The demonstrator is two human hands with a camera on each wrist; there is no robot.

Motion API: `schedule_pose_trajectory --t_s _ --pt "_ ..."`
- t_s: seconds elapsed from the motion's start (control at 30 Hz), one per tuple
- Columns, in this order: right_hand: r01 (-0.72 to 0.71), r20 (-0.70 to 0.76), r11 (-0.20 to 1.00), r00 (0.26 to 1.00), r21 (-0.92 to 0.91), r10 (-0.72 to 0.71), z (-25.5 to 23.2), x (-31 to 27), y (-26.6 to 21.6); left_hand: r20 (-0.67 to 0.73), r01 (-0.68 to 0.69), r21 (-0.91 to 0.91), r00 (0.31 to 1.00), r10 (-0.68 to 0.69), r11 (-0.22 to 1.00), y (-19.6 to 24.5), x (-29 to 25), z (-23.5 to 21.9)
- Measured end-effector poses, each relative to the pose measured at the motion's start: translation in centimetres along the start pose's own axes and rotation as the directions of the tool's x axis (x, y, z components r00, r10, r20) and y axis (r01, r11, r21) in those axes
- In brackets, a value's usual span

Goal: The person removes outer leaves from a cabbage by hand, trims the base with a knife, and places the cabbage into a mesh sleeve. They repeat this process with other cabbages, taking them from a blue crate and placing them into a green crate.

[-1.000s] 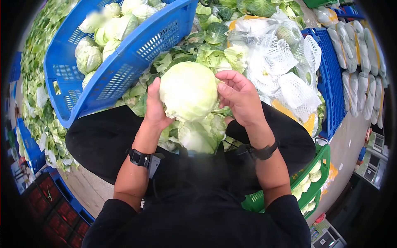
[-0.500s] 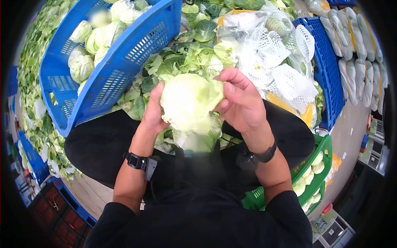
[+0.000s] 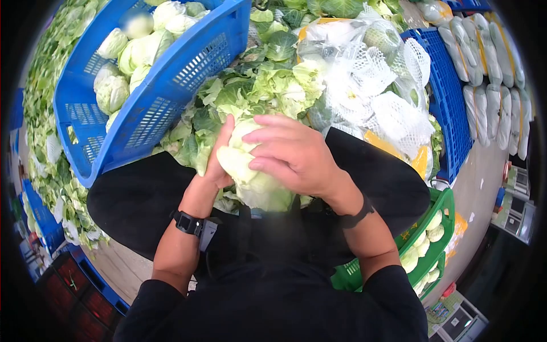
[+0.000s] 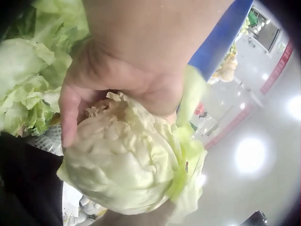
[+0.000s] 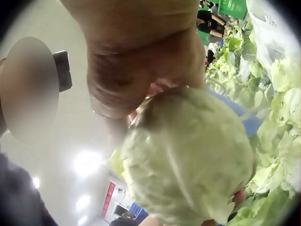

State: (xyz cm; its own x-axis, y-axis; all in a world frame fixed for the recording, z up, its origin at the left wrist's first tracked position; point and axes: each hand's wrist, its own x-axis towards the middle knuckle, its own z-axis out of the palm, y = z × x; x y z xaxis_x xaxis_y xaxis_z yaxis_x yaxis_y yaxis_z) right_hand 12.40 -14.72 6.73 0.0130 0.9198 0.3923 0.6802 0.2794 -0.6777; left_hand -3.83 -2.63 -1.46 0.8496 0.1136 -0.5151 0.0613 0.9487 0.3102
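A pale green cabbage (image 4: 120, 162) sits between both hands, close over the lap. My left hand (image 3: 215, 162) grips it from the left side; in the left wrist view its fingers bend round the rough, crinkled end. Across the top and right side lies my right hand (image 3: 299, 157), its fingers spread and bent over the cabbage. A loose outer leaf (image 4: 190, 188) stands away from the head along one side. In the right wrist view the cabbage's smooth, ribbed side (image 5: 188, 155) faces the camera, and the right fingertips are mostly hidden.
A tilted blue crate (image 3: 171, 85) with several cabbages stands at the left. Loose leaves (image 3: 273, 91) pile up ahead, beside white mesh-wrapped produce (image 3: 364, 85). Green crates (image 3: 439, 228) with cabbages are at the lower right, a blue pallet (image 3: 450, 108) behind them.
The right hand has moved from pinching a leaf at the cabbage's right edge to lying over its top. The cabbage has turned and come slightly lower in the left hand.
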Motion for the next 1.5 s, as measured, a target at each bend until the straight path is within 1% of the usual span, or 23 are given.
schedule_pose_trajectory --t_s 0.13,0.2,0.3,0.33,0.37,0.4,0.5,0.63,0.7,0.77,0.87,0.93,1.0,1.03,1.07,1.1,1.13,1.17,1.23,1.3,1.4,1.47,1.5 --pt "-0.134 -0.118 0.989 0.983 0.068 0.141 0.8 0.2 -0.7 -0.029 -0.11 0.302 0.992 0.124 0.947 -1.6 -0.4 -1.6" --pt "-0.413 -0.301 0.907 0.857 0.083 0.417 0.7 0.2 -1.5 0.011 -0.092 0.185 0.996 0.091 0.978 -1.6 0.3 -1.0" --pt "-0.478 -0.336 0.849 0.856 -0.224 0.393 0.3 -0.6 -0.4 -0.008 0.025 0.228 1.0 -0.024 0.973 -1.8 0.7 -0.6" --pt "-0.534 -0.398 0.839 0.796 -0.105 0.457 0.8 -2.1 0.7 0.078 -0.044 0.315 0.997 0.021 0.948 -3.4 2.4 -3.1" --pt "-0.575 -0.365 0.787 0.7 0.224 0.615 1.4 -3.8 2.5 0.164 -0.291 0.736 0.953 0.256 0.611 -1.8 -2.0 -0.7" --pt "-0.641 -0.369 0.762 0.688 0.096 0.625 0.8 -3.5 2.8 -0.14 0.126 0.541 0.988 -0.059 0.832 -0.4 -1.3 1.7" --pt "-0.557 -0.375 0.819 0.794 -0.135 0.478 -1.2 -3.1 5.4 -0.03 0.106 0.537 0.994 -0.107 0.837 -2.0 1.5 -1.4" --pt "-0.451 -0.419 0.886 0.829 -0.111 0.37 -2.6 -2.6 9.9 -0.008 0.113 0.526 0.992 -0.128 0.843 0.4 -1.3 0.5" --pt "-0.597 -0.434 0.802 0.73 -0.028 0.528 -3.1 -2.2 10.8 0.056 0.132 0.502 0.981 -0.185 0.854 0.1 -0.2 0.0" --pt "-0.581 -0.441 0.812 0.746 -0.061 0.5 -2.6 -3.2 13.3 0.323 -0.104 0.281 0.946 0.009 0.954 -1.0 1.6 -1.2" --pt "-0.691 -0.168 0.72 0.705 0.057 0.689 -0.3 -5.5 16.8 0.306 -0.075 0.118 0.951 0.035 0.99 -0.1 1.0 -0.8" --pt "-0.428 0.084 0.235 0.605 0.873 0.791 2.1 -9.5 20.4 0.367 -0.052 0.012 0.929 0.044 0.999 -0.1 0.6 -0.8" --pt "-0.455 -0.004 0.425 0.679 0.783 0.734 2.6 -9.6 20.4 0.231 -0.116 -0.046 0.965 0.124 0.992 -0.2 0.5 -1.1" --pt "-0.463 -0.062 0.589 0.75 0.662 0.659 3.1 -9.2 19.6 0.35 -0.667 -0.034 0.69 0.634 0.745 -4.4 6.3 -6.0" --pt "-0.47 -0.111 0.725 0.797 0.503 0.593 3.6 -8.5 18.6 0.18 -0.227 -0.089 0.954 0.24 0.97 -1.7 4.0 -4.1" --pt "-0.483 -0.153 0.818 0.824 0.314 0.545 4.0 -7.6 17.4 0.283 -0.126 -0.081 0.948 0.144 0.989 0.9 -2.8 -0.3" --pt "-0.587 0.134 0.226 0.505 0.777 0.852 2.9 -3.4 14.0 0.188 -0.561 0.482 0.816 0.547 0.673 2.8 -7.7 1.9" --pt "-0.424 0.133 0.244 0.685 0.872 0.716 2.0 -1.5 9.0 0.056 -0.276 -0.062 0.959 0.279 0.959 2.6 -3.2 0.0" --pt "-0.274 0.136 0.115 0.748 0.955 0.65 1.6 -0.1 4.9 0.047 -0.26 -0.173 0.961 0.272 0.95 2.7 -1.9 -0.6" --pt "-0.572 0.148 0.635 0.792 0.519 0.593 2.4 0.4 3.8 -0.015 -0.282 -0.128 0.959 0.282 0.951 3.0 -1.8 0.6" --pt "-0.521 0.052 0.534 0.747 0.665 0.663 2.6 -0.2 2.7 0.058 -0.296 -0.125 0.951 0.305 0.947 2.6 -1.8 1.4" --pt "-0.577 0.132 0.251 0.539 0.777 0.832 3.0 -0.3 2.2 0.069 -0.272 -0.119 0.957 0.281 0.955 2.3 -2.0 1.1" --pt "-0.569 0.12 0.249 0.532 0.784 0.839 3.3 -0.6 2.0 0.055 -0.291 -0.016 0.955 0.292 0.956 2.0 -1.8 0.5"
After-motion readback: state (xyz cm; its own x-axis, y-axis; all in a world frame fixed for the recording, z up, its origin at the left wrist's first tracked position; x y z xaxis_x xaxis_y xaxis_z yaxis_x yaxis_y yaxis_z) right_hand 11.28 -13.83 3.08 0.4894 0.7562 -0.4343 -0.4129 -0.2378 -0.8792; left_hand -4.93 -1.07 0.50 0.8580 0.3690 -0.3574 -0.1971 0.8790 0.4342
